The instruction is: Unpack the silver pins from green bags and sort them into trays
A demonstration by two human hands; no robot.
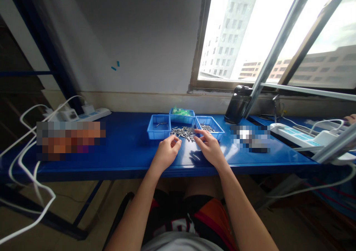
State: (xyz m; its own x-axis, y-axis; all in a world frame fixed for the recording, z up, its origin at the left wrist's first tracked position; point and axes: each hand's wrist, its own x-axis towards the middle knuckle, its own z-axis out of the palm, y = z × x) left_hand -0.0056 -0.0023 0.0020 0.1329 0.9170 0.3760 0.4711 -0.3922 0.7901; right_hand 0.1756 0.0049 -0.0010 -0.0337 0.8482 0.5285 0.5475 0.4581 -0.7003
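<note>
A pile of slim silvery metal pins, like rivets or screws [183, 132], lies on the blue table between my hands. My left hand [167, 151] is at the pile's near left side, thumb and fingertips drawn together; whatever they may hold is too small to make out. On the right, my right hand [207, 144] reaches over the pile's edge with fingers and thumb apart. One loose metal pin [196, 157] lies nearer the table edge. The left blue bin [158, 134] contains a few pins, while the right blue bin [219, 135] contains many.
Behind the pile, a third blue bin [182, 118] contains green plastic-wrapped items. A black bottle [237, 104] stands at the back right. Power strips [96, 114] and white cables [36, 173] lie at the left, with another power strip [294, 134] at the right. Two table items are blurred out.
</note>
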